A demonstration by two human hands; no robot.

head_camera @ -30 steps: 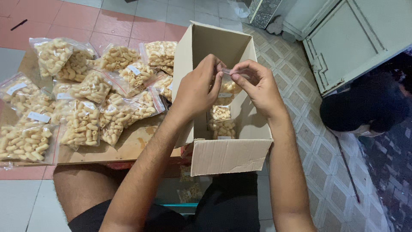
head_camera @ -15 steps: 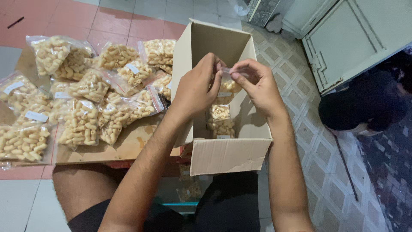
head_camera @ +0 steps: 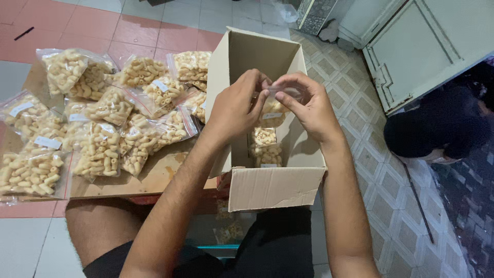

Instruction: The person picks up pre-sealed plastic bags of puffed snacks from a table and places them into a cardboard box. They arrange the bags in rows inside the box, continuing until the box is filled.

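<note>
Both hands are over the open box. The left hand and the right hand pinch the top edge of one clear snack bag, which hangs inside the box. More bags lie at the box bottom. Many filled bags cover the board left of the box.

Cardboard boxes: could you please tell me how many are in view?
1. The open brown cardboard box stands in front of the person, right of the clear snack bags; both hands hold a bag over it. More boxes may lie outside the frame.
</note>
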